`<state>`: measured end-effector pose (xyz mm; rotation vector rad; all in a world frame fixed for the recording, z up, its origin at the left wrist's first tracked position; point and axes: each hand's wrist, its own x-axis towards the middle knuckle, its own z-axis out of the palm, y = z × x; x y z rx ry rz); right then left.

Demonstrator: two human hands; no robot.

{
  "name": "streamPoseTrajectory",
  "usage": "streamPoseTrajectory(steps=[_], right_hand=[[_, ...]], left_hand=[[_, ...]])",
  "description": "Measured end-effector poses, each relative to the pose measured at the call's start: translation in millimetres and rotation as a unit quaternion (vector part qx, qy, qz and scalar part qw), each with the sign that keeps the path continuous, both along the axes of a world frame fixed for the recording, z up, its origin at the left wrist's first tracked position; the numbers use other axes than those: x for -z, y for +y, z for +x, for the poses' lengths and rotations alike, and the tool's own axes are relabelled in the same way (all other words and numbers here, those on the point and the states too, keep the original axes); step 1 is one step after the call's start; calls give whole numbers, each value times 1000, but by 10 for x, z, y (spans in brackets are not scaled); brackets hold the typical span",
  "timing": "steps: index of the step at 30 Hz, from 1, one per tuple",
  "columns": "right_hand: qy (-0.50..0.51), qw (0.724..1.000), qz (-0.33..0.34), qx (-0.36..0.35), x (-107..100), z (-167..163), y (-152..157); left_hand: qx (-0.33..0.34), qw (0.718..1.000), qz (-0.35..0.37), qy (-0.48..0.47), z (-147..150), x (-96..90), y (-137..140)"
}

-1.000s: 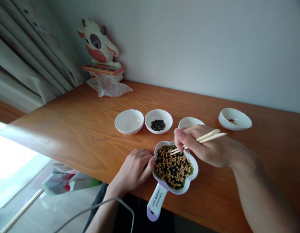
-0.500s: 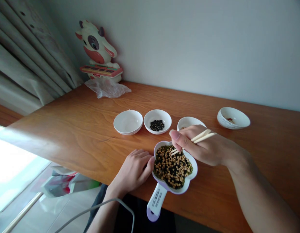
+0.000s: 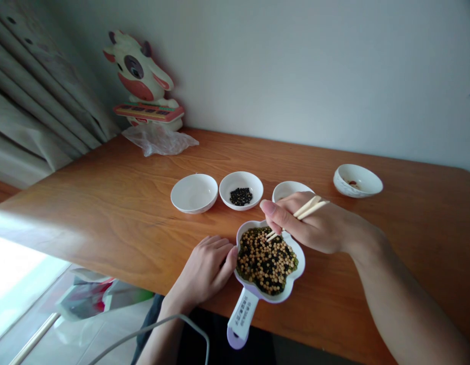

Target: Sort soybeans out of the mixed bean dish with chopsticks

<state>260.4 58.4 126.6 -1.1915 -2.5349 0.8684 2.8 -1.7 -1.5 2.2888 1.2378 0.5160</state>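
My right hand (image 3: 314, 223) is closed on a pair of wooden chopsticks (image 3: 310, 209), their tips down among the beans. These mixed beans (image 3: 267, 261), tan, black and green, fill a white and purple flower-shaped scoop (image 3: 298, 268) with a labelled handle at the table's front edge. Beside the scoop, my left hand (image 3: 210, 266) lies on the table, palm down, its thumb touching the rim. Behind stand a white bowl (image 3: 194, 192) with nothing visible in it, a second bowl (image 3: 253, 185) holding black beans (image 3: 241, 196), and a third bowl (image 3: 291, 187) partly hidden by my right hand.
A fourth white bowl (image 3: 356, 182) with a few small brownish pieces stands at the right. At the back left, a clear plastic bag (image 3: 160, 142) lies before a cow-shaped toy keyboard (image 3: 147, 96). A grey cable (image 3: 151, 324) crosses my left forearm.
The view has shifted slightly, so most things sit a little further left. My right hand still has the chopsticks in the beans, and my left hand stays beside the scoop.
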Motion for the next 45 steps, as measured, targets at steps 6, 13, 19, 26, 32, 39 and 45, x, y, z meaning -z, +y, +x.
streamPoseTrajectory(steps=[6,13,19,26,32,39,45], right_hand=[[5,1000,-3,-4,22,-5,3],[4,1000,13,-14,40,-19,14],[11,999,24,-18,26,-47,19],[12,1000,12,-6,-7,-30,26],[22,1000,8,3,-3,11,17],[33,999,-11,-13,31,-1,34],[32,999,-4,-20,45,-26,41]], left_hand=[[-3,1000,-6,-5,-8,16,-6],[0,1000,-12,-12,-21,16,-22],[3,1000,-10,-15,-17,39,-8],[2,1000,-7,-13,-18,41,-7],[1,1000,-8,-10,-18,33,-13],[1,1000,-8,-13,-11,11,-12],[0,1000,-6,-9,-11,10,-4]])
